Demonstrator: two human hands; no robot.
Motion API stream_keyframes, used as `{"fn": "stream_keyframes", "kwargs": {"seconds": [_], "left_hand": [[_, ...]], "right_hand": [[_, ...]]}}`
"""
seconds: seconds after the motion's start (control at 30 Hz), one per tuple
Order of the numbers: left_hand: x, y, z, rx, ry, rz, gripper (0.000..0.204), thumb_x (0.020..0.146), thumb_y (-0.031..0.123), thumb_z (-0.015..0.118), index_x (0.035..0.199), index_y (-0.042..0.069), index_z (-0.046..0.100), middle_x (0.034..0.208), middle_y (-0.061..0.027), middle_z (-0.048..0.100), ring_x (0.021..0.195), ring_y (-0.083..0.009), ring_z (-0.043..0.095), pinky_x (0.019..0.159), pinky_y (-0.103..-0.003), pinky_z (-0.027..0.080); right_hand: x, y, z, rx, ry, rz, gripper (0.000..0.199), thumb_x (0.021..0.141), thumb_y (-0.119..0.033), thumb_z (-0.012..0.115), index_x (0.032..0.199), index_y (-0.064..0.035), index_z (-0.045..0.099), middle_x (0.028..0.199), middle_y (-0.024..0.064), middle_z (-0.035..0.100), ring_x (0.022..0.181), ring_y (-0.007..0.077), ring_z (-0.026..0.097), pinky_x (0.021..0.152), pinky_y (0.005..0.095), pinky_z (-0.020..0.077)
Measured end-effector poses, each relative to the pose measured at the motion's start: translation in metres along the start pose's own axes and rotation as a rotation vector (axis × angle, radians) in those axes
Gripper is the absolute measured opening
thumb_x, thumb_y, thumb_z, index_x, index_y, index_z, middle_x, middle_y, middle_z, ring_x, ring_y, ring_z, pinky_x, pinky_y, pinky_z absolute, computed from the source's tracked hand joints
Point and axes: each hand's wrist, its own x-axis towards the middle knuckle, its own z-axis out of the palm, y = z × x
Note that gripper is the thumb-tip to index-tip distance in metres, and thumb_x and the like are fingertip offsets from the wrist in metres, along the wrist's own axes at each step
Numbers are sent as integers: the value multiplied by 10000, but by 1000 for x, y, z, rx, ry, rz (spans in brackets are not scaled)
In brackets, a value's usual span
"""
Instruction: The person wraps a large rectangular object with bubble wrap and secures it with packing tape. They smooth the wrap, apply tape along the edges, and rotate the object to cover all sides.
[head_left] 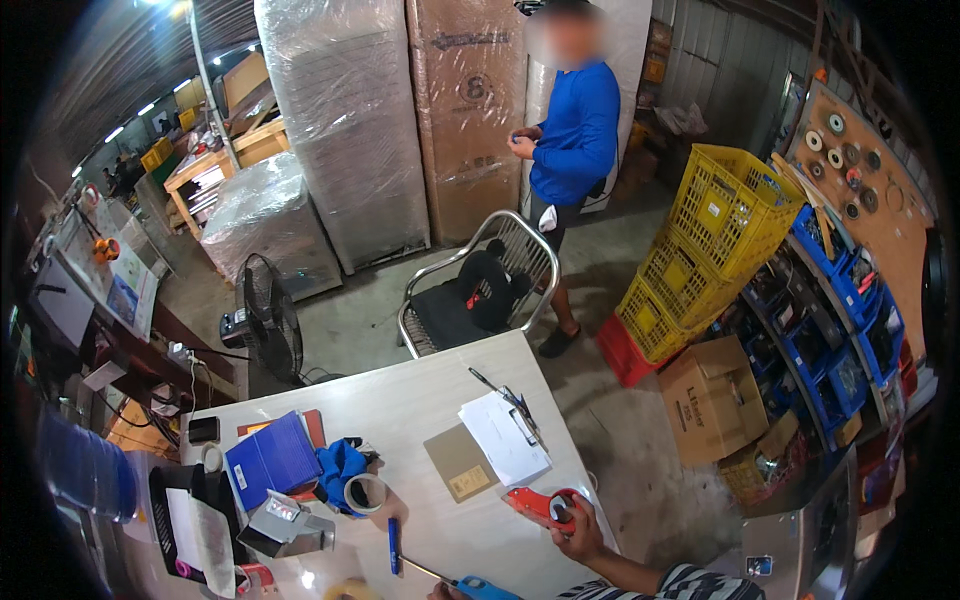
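Observation:
My right hand grips a red tape dispenser above the right side of the table, its fingers wrapped round the body. Only the fingertips of my left hand show at the lower edge, beside a blue-handled tool with a thin metal rod; whether they hold it is hidden. A blue marker lies left of the rod. Beyond my right hand lie a clipboard with white papers and a brown folder. A roll of tape rests further left.
On the white table are blue folders, a phone and a black tray. Behind it stand a metal chair, a fan and a person in blue. Yellow crates and a carton stand right.

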Motion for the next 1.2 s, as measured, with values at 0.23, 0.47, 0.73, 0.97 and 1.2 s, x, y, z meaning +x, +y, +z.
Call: {"fn": "stream_keyframes", "kwargs": {"seconds": [0.23, 0.47, 0.73, 0.97, 1.2], "left_hand": [[-11, 2, -2, -1, 57, 56, 291, 986, 218, 559, 1199, 33, 630, 1049, -225, 648, 1001, -440, 598, 888, -536, 462], [-9, -48, 35, -36, 285, 184, 198, 886, 146, 611, 1055, 44, 620, 1004, -145, 654, 948, -367, 641, 788, -477, 512], [-17, -50, 33, -127, 312, 255, 189, 915, 166, 622, 1055, 46, 658, 996, -150, 688, 925, -341, 677, 803, -452, 532], [-104, -90, 15, -339, 354, 157, 213, 935, 150, 630, 1076, 2, 690, 946, -199, 712, 869, -358, 707, 799, -418, 551], [-298, -163, 61, -436, 72, -256, 250, 940, 176, 625, 1057, -36, 685, 926, -199, 723, 801, -277, 724, 763, -387, 569]], "right_hand": [[0, -6, -6, 34, 5, 44, 649, 817, -265, 776, 1315, 9, 462, 1400, 291, 449, 1283, 467, 493, 1062, 519, 462], [-4, -11, -5, 57, 45, 37, 446, 863, -268, 748, 1171, 11, 588, 1414, 275, 453, 1287, 450, 487, 1056, 504, 453], [-8, -7, -16, 105, 33, 16, 412, 864, -262, 727, 1146, 20, 621, 1412, 271, 466, 1313, 469, 452, 1088, 553, 395], [24, -44, -41, 38, 38, -164, 453, 819, -325, 737, 1140, -38, 596, 1159, 178, 605, 1149, 412, 559, 991, 619, 415], [38, -24, -16, -124, -339, 64, 519, 856, -417, 728, 1144, -7, 589, 1119, 223, 666, 1017, 402, 660, 905, 502, 520]]}}
